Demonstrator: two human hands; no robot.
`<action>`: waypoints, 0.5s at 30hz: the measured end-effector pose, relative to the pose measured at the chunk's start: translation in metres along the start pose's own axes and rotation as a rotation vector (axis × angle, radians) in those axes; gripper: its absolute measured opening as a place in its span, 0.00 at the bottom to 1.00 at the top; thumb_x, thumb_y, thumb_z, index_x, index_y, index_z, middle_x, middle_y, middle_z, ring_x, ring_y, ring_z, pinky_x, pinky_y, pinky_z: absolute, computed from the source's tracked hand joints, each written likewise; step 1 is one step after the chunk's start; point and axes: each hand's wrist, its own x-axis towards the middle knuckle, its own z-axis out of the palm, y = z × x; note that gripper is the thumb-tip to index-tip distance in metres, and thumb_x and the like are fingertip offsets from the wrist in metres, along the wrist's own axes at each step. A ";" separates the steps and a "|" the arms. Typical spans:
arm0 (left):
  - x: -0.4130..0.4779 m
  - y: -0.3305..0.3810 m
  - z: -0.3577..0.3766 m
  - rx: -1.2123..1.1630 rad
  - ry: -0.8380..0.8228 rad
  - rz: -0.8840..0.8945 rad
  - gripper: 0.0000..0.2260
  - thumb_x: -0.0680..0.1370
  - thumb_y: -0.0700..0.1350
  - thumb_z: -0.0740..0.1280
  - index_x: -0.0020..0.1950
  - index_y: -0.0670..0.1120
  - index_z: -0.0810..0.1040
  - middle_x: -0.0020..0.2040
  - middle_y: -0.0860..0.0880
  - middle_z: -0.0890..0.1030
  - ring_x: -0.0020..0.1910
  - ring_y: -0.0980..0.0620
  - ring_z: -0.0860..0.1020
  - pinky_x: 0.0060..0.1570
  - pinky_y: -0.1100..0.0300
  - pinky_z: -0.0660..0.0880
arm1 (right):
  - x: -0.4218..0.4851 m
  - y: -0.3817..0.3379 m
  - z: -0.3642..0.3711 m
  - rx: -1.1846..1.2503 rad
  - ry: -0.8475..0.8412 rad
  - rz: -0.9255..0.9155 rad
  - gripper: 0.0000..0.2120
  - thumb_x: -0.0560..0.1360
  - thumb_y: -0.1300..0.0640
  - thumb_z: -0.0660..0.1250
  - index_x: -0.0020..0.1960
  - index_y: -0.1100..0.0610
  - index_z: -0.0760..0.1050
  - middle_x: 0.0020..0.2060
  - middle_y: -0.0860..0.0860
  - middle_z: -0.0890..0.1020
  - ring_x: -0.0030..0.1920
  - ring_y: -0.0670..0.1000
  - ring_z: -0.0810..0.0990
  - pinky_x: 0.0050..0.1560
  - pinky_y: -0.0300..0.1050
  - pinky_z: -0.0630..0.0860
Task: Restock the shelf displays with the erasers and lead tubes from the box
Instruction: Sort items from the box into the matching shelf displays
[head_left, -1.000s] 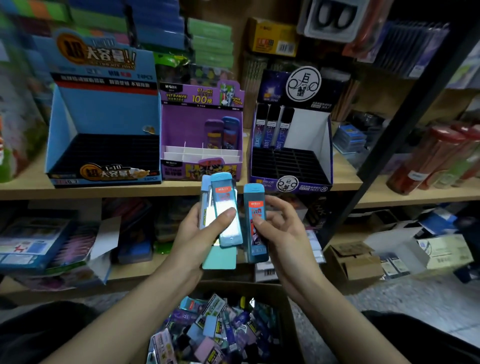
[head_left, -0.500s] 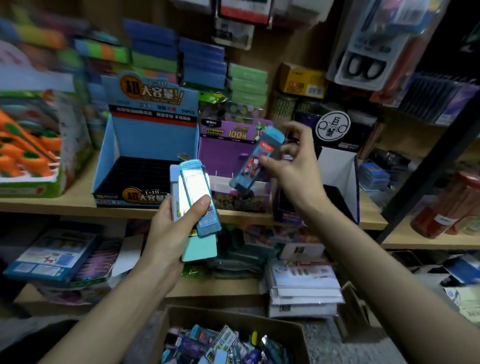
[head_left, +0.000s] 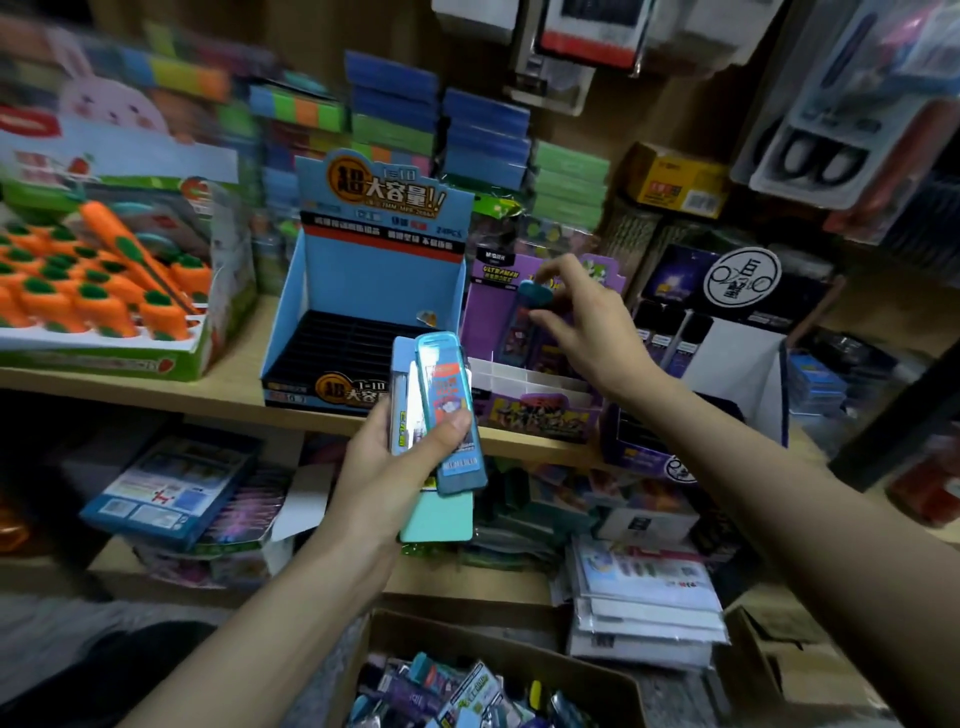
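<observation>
Left hand (head_left: 384, 478): fingers and thumb wrapped around a fanned stack of blue lead tubes (head_left: 441, 405) with a mint-green pack (head_left: 439, 517) beneath, held in front of the shelf edge (head_left: 234, 387), below the blue display (head_left: 374, 275). Right hand (head_left: 597, 332): reached into the purple display (head_left: 540, 415), thumb and forefinger pinching the capped top of a teal lead tube (head_left: 522, 322), which stands nearly upright near the back panel, behind the white dividers. The blue display's dark slotted tray lies open to the front between sloping side walls. A black-and-white display (head_left: 737, 332) stands just right of the purple one; a carrot tray (head_left: 104, 353) sits left. The cardboard box (head_left: 597, 670) of mixed stock lies below, between the forearms.
</observation>
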 end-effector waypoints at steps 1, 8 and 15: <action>-0.001 0.000 0.000 0.002 -0.002 -0.002 0.19 0.61 0.51 0.74 0.51 0.57 0.78 0.43 0.52 0.85 0.37 0.53 0.84 0.29 0.62 0.77 | 0.000 0.000 0.000 -0.004 -0.001 0.001 0.12 0.76 0.58 0.66 0.57 0.58 0.70 0.47 0.58 0.82 0.49 0.59 0.77 0.48 0.54 0.75; -0.004 -0.001 0.003 0.022 -0.016 -0.017 0.21 0.61 0.52 0.74 0.53 0.55 0.78 0.43 0.52 0.85 0.39 0.53 0.84 0.30 0.63 0.77 | -0.005 -0.018 -0.007 -0.120 0.068 -0.008 0.10 0.79 0.54 0.62 0.51 0.59 0.78 0.47 0.54 0.78 0.51 0.54 0.72 0.51 0.49 0.67; -0.006 -0.002 0.006 0.038 -0.027 -0.009 0.23 0.62 0.52 0.73 0.56 0.55 0.77 0.45 0.51 0.85 0.38 0.53 0.83 0.29 0.63 0.76 | -0.037 -0.074 -0.009 0.528 -0.389 0.332 0.12 0.74 0.53 0.69 0.53 0.58 0.74 0.34 0.54 0.79 0.33 0.48 0.79 0.35 0.42 0.74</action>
